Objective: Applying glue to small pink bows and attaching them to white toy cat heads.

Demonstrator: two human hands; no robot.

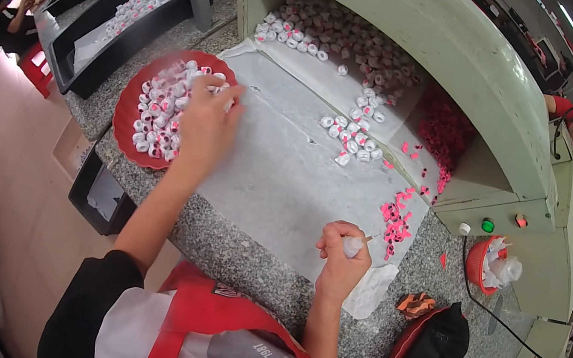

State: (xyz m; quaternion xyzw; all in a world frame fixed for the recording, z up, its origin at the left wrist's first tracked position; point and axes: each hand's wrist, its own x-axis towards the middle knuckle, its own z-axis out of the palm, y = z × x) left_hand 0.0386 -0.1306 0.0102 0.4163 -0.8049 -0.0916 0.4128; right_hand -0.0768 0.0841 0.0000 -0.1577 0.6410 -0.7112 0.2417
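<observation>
My left hand is over the right side of a red scalloped tray. Its fingers reach among small white round pieces with pink and dark parts; motion blur hides whether they grip any. A small squeeze bottle of whitish plastic, with a thin tip pointing right, is wrapped in my right hand above the front right of the white paper sheet. Loose pink pieces with dark spots are scattered on the sheet's right edge, just beyond the bottle tip.
A pale green cabinet arches over heaped white pieces and a pink pile. At right are a red basket, a black pouch and a cable. Black trays stand at far left. Other people sit farther off.
</observation>
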